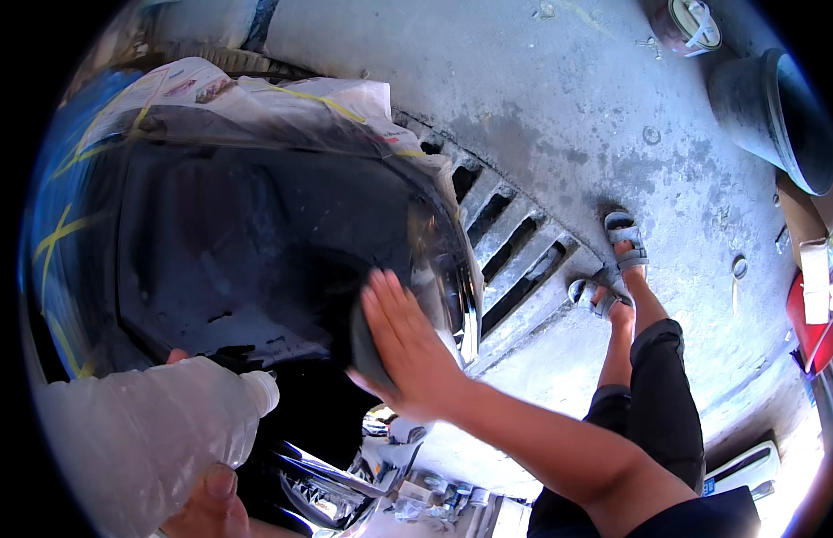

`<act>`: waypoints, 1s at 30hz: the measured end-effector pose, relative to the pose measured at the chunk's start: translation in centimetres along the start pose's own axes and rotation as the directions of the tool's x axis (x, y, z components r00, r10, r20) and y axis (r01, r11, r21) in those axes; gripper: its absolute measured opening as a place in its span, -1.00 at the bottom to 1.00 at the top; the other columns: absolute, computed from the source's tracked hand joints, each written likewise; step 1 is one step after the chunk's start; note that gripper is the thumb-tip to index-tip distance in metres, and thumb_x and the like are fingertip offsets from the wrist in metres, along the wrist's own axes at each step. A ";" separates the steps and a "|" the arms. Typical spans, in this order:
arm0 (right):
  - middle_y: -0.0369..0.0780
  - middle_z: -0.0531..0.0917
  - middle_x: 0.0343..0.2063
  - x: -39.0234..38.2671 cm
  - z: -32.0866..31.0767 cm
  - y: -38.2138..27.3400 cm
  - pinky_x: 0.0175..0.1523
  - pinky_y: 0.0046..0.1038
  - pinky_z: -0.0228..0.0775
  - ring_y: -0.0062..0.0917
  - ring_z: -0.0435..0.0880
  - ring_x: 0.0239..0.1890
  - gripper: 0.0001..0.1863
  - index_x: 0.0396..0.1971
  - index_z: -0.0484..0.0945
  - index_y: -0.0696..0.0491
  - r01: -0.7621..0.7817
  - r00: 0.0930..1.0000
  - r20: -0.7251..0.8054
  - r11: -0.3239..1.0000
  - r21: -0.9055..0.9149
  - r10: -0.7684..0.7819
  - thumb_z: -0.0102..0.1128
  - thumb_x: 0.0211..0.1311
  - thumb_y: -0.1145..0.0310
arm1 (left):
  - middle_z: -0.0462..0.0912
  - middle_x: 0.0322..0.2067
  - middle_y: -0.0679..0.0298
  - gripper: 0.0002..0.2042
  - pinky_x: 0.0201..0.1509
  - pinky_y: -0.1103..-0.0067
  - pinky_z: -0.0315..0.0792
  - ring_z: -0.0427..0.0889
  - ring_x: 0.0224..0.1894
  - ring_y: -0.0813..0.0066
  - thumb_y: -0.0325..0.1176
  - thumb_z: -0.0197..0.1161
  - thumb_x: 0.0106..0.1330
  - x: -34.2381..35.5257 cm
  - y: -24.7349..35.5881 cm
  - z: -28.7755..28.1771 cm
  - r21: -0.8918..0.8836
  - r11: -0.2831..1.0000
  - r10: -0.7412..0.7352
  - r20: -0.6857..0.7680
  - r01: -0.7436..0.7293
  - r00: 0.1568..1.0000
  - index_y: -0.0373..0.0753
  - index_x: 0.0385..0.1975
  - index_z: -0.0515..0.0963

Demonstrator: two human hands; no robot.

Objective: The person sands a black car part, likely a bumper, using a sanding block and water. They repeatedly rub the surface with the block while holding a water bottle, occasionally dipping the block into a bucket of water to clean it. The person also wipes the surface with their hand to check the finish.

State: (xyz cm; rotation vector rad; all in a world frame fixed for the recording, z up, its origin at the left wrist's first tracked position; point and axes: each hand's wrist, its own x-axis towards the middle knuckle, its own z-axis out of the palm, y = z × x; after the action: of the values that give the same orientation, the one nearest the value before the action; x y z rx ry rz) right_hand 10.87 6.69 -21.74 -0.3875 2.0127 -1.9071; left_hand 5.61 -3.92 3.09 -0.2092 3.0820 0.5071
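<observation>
My left hand point(212, 502) is wrapped round a large cloudy plastic bottle point(156, 439), its thumb below and a fingertip showing above. The bottle lies tilted with its white neck pointing right. My right hand point(412, 354) presses a dark grey pad point(369, 350) against a glossy black car panel point(246, 233), fingers stretched together along the pad. What the pad is made of, I cannot tell. Wet-looking reflections and a few dark marks show on the panel near its lower edge.
Masking paper point(336, 99) with yellow tape point(62, 229) and blue sheeting point(62, 125) borders the panel. A slotted drain grate point(515, 242) runs beside it, near my sandalled feet point(613, 269). A grey bucket point(748, 112) and a tin point(685, 27) stand at upper right.
</observation>
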 end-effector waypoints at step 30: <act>0.22 0.08 0.39 -3.1 1.8 -0.8 0.53 -0.12 -0.23 0.02 -0.08 0.51 -0.09 0.34 0.08 0.40 0.025 0.993 -0.114 1.000 0.003 -0.025 0.14 0.30 -0.06 | 0.40 0.27 -0.01 -0.23 0.38 0.03 0.25 0.43 0.30 0.01 -0.03 0.34 0.26 -0.6 -0.4 0.7 0.018 0.999 -0.033 0.008 0.033 0.999 -0.17 0.38 0.13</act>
State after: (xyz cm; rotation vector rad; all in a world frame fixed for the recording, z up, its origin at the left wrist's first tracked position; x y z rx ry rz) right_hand 14.40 6.36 -20.86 -0.3102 2.0838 -1.9909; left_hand 6.28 -3.98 2.33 -0.2562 3.0681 0.4778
